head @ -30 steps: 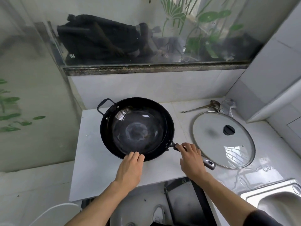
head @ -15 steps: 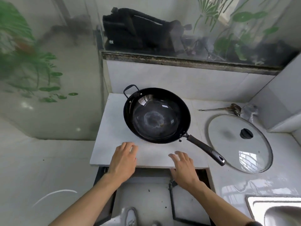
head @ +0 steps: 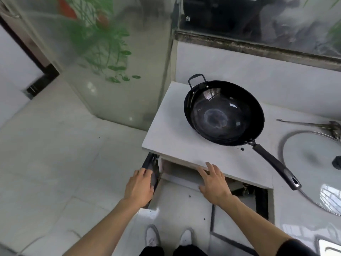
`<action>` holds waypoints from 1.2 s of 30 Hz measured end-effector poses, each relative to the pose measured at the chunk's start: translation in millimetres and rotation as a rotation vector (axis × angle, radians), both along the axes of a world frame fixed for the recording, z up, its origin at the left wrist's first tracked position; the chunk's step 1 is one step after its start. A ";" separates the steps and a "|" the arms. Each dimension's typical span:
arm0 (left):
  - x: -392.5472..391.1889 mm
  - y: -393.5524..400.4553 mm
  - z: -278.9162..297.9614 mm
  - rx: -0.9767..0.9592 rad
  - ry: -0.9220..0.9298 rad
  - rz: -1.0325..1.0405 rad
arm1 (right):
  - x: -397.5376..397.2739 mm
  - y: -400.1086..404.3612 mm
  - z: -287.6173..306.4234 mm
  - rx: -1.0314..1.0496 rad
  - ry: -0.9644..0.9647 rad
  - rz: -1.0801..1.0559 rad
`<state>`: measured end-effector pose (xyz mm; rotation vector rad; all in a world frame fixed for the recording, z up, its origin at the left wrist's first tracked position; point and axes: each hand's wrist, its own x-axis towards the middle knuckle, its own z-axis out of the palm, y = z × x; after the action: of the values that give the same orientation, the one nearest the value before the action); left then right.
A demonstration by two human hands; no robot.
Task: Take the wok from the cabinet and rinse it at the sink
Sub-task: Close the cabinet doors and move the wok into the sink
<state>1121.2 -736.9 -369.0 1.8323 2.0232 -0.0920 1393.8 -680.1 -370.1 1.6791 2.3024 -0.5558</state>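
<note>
Wok [head: 224,112] is set on the countertop [head: 177,143], handle toward the glass lid [head: 311,170] at right; sink corner [head: 330,246] is just seen bottom right. Since 1 s ago the wok has been let go: both hands are dropped below the counter edge. Left hand [head: 141,187] is curled on the dark cabinet door [head: 150,169]; right hand [head: 214,182] is laid flat, fingers spread, gripping nothing. Likely the cabinet is being shut first, so pickup & rinse aren't started yet.
</note>
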 end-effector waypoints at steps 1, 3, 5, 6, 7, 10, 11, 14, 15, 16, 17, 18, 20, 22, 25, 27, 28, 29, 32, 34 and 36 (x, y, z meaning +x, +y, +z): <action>-7.4 -1.7 -4.5 -0.015 -0.001 0.012 | -4.0 0.8 -0.1 0.000 -0.016 -0.005; -19.9 -3.2 -13.0 -0.047 -0.012 0.038 | -11.1 2.6 -1.2 -0.009 -0.048 -0.029; -26.9 -2.7 -23.1 -0.061 -0.042 0.073 | -15.5 5.0 -4.0 0.006 -0.081 -0.053; -28.8 -1.9 -26.9 -0.076 -0.056 0.093 | -16.7 6.4 -6.1 0.010 -0.094 -0.065; -30.8 -0.4 -32.2 -0.092 -0.079 0.119 | -17.3 8.1 -8.1 0.004 -0.100 -0.084; -34.8 1.6 -40.7 -0.150 -0.209 0.272 | -18.2 9.6 -11.9 -0.027 -0.109 -0.124; -35.3 1.3 -44.1 -0.155 -0.276 0.326 | -18.1 9.8 -12.7 -0.030 -0.117 -0.120; -37.6 0.9 -46.7 -0.161 -0.404 0.432 | -18.5 13.5 -12.4 -0.047 -0.113 -0.116; -39.2 1.3 -49.3 -0.156 -0.437 0.458 | -18.8 14.8 -12.0 -0.055 -0.106 -0.115; -39.8 1.9 -47.4 -0.155 -0.474 0.486 | -18.9 15.9 -11.4 -0.061 -0.102 -0.115; -39.6 2.9 -48.3 -0.135 -0.517 0.514 | -18.6 16.8 -10.7 -0.065 -0.097 -0.119; -38.8 3.7 -46.4 -0.144 -0.566 0.571 | -18.4 17.6 -10.2 -0.064 -0.089 -0.127; -34.2 6.0 -43.8 -0.151 -0.684 0.733 | -18.1 18.0 -9.3 -0.064 -0.064 -0.148; -34.1 8.9 -46.0 -0.200 -0.768 0.864 | -17.6 16.7 -8.7 -0.066 -0.034 -0.167; -32.5 13.2 -51.0 -0.312 -0.963 1.009 | -15.6 15.6 -7.2 -0.069 -0.015 -0.176; -26.2 14.4 -49.3 -0.353 -1.124 1.061 | -12.6 16.7 -5.9 -0.074 -0.007 -0.172; -22.4 14.3 -49.9 -0.373 -1.170 1.068 | -10.6 17.4 -4.9 -0.079 -0.001 -0.169; -17.0 14.4 -51.0 -0.383 -1.199 1.083 | -8.2 17.7 -3.5 -0.083 0.002 -0.170; -5.2 12.5 -54.4 -0.423 -1.324 1.151 | 0.9 13.3 -0.2 -0.034 -0.043 -0.242; 2.9 13.3 -58.6 -0.439 -1.410 1.227 | 8.3 7.3 0.7 -0.008 -0.081 -0.307; 12.9 13.5 -58.8 -0.451 -1.471 1.259 | 15.0 3.2 -0.7 -0.022 -0.100 -0.317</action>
<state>1134.1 -723.4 -427.7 -0.1003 1.3605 0.7999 1408.8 -676.9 -370.8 2.0274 1.9663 -0.5400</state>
